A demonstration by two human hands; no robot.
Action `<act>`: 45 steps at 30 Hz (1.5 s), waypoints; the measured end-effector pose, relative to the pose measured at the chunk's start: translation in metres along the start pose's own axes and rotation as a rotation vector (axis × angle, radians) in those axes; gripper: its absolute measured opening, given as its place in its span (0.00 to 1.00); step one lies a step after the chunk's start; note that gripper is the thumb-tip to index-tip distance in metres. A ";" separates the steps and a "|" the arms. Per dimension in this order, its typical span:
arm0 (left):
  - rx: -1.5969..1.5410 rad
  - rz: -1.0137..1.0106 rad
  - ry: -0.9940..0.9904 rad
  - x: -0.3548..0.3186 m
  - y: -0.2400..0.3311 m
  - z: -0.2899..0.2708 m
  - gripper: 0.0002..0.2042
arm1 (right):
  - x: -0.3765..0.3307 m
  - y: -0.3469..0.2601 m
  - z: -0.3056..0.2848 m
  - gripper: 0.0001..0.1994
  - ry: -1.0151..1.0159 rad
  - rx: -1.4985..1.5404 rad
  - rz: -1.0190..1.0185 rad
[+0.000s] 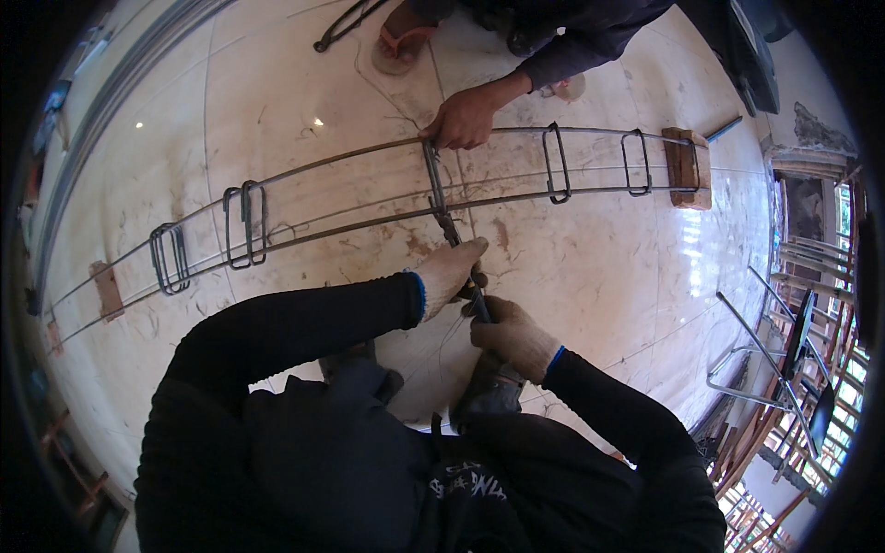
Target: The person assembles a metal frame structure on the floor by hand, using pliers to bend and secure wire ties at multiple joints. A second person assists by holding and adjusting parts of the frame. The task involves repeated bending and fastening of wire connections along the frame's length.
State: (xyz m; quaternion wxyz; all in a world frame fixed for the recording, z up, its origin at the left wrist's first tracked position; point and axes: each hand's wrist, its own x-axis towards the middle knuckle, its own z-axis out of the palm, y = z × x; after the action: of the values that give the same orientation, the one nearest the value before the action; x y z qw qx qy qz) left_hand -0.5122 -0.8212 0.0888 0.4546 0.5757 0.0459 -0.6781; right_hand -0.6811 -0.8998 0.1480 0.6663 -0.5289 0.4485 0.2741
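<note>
My left hand (447,276), in a pale work glove, is closed around the upper part of what looks like a pair of pliers (479,305). Lower down, my gloved right hand (514,337) grips its handle end. The tool's far end meets the near bar of a long steel rebar frame (369,224), beside a rectangular stirrup (433,175). Fingers hide much of the tool. Across from me, a co-worker's bare hand (464,118) holds the far bar at the top of that stirrup. Thin wire strands (441,346) hang below my hands.
Other stirrups sit bunched on the left (245,226) and spaced on the right (557,164). A wooden block (687,168) props the right end, and a brick-like piece (107,291) the left. The co-worker's sandalled foot (402,46) is beyond; a metal-framed chair (784,369) stands right.
</note>
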 end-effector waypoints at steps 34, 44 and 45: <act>0.154 0.109 -0.102 0.002 -0.040 -0.018 0.22 | 0.013 0.017 -0.006 0.26 -0.426 0.729 0.051; 0.543 0.198 -0.020 0.001 -0.042 -0.044 0.21 | -0.009 0.038 -0.040 0.35 0.052 0.350 -0.144; 0.504 0.199 -0.033 -0.002 -0.042 -0.045 0.22 | 0.004 0.065 -0.048 0.28 0.162 0.505 -0.180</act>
State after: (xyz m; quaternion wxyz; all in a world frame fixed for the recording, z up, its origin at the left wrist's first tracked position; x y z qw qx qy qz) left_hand -0.5070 -0.7692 0.0563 0.3619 0.6611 -0.1886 -0.6296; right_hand -0.7486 -0.9265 0.1125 0.7605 -0.4042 0.5057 0.0500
